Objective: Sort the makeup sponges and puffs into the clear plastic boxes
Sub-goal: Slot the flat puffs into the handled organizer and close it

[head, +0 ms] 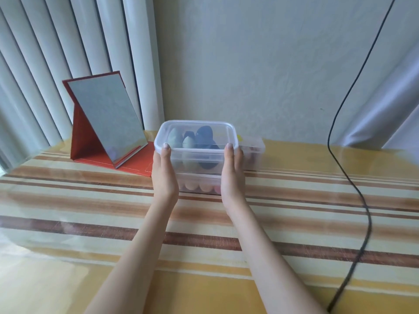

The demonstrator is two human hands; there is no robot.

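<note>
I am seeing two bare forearms entering from the lower edge, with no sleeves showing. The left hand and right hand are showing no rings, watch or bracelets. The visible thumbnails are appearing short with a pale, glossy finish.

Striped table: mirror, boxes, cable

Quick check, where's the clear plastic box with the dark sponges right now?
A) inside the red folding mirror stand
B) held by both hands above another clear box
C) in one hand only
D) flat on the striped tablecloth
B: the left hand and right hand clasp the sides of the clear plastic box with dark sponges, above a lower clear box holding pink sponges.
</note>
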